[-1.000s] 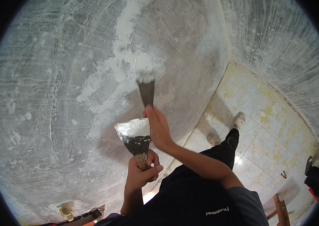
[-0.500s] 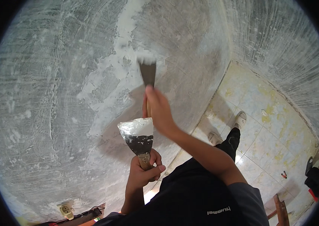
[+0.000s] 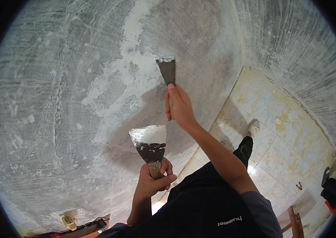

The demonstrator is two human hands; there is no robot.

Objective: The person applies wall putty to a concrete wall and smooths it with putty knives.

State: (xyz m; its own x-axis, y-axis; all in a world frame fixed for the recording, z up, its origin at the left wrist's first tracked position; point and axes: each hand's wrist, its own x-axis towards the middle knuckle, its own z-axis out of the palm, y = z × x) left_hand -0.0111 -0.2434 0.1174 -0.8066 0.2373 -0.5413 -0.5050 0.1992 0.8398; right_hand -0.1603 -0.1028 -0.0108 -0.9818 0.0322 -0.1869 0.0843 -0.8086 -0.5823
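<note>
My right hand (image 3: 180, 106) is closed round the handle of a putty knife (image 3: 167, 71). White filler lines the tip of its dark blade, which is at the grey wall (image 3: 199, 47), at the right edge of a white filler patch (image 3: 126, 73). Lower down, my left hand (image 3: 154, 178) grips a wider putty knife (image 3: 149, 146) by its handle, blade upward. A thick layer of white filler covers the upper half of that blade. The right hand's fingers partly hide the narrower knife's handle.
A socket (image 3: 69, 221) sits low on the wall, beside dark cables (image 3: 92, 227). Tiled floor (image 3: 271, 146) with yellowish stains lies at right, with red-handled pliers or a similar small tool (image 3: 299, 185) on it. A wooden piece (image 3: 295, 222) stands at lower right.
My right hand and its putty knife have moved to the right and slightly up along the wall. My left hand's loaded knife has shifted slightly right.
</note>
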